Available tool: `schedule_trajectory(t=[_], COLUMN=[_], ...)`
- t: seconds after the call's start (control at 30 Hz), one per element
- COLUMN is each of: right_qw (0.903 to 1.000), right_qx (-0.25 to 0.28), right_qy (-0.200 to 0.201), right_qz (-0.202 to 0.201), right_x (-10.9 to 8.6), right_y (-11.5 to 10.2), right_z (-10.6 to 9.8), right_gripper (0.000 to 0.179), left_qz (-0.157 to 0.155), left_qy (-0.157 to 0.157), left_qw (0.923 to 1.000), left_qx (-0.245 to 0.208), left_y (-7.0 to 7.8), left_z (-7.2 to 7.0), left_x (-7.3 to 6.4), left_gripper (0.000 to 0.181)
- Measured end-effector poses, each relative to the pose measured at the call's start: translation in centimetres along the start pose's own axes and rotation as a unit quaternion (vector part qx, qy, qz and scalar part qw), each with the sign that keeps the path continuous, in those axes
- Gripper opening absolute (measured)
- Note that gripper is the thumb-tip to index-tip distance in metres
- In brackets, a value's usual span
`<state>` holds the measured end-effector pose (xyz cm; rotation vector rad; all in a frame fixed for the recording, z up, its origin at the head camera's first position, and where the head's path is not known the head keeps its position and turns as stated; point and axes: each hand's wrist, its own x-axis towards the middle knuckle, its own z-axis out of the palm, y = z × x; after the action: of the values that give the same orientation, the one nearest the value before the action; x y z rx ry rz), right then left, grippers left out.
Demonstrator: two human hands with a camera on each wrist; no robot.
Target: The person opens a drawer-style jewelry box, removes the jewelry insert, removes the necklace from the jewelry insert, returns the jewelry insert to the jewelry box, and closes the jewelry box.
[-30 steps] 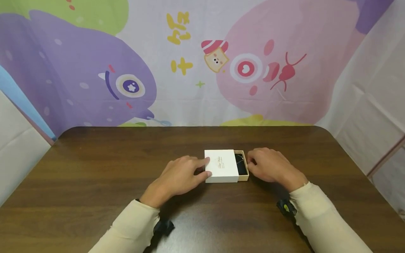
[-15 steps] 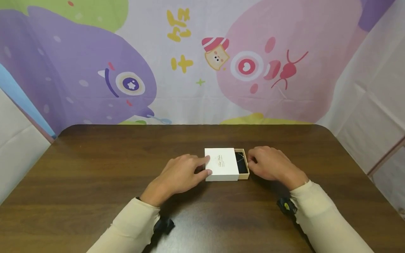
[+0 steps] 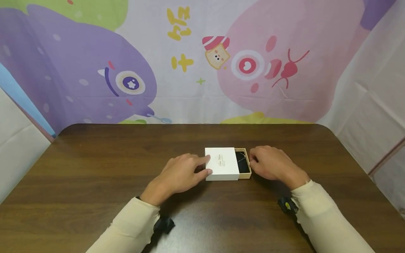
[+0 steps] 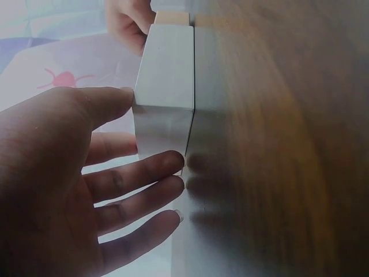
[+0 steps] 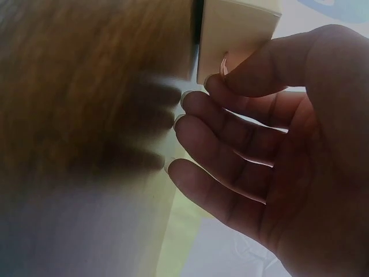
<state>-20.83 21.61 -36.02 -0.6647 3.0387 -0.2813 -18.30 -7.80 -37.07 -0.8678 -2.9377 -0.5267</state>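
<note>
The white box cover [image 3: 225, 168] is lying flat on the wooden table [image 3: 95, 168], with the inner tray [image 3: 245, 176] protruding partway at its 3 o'clock end and a black insert [image 3: 243, 165] showing. The left hand [image 3: 181, 174], between 8 and 9 o'clock, is pressing thumb and index finger on the cover's top; its other fingers are extending loosely, gripping nothing. The right hand [image 3: 270, 163], at 3 o'clock, is pinching what looks like a small pull tab [image 5: 222, 65] between thumb and index finger, the others curving loosely. Drawing the tray out, the apparent step, is calling for light counter-pressure at 9 o'clock and a slow, level pull toward 3 o'clock; veering toward 2 or 4 is risking a jam.
</note>
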Motion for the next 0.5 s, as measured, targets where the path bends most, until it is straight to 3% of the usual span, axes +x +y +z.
schedule_trajectory(t=[0.5], right_qw=[1.0], right_qx=[0.0], right_qy=[0.0], right_qz=[0.008], right_x=[0.15], right_y=[0.01], right_z=[0.13], right_gripper=[0.017], left_qz=[-0.001], left_qy=[0.002], left_qw=[1.0], left_qx=[0.0], left_y=[-0.09], left_z=[0.17], left_x=[0.06], left_gripper=[0.052])
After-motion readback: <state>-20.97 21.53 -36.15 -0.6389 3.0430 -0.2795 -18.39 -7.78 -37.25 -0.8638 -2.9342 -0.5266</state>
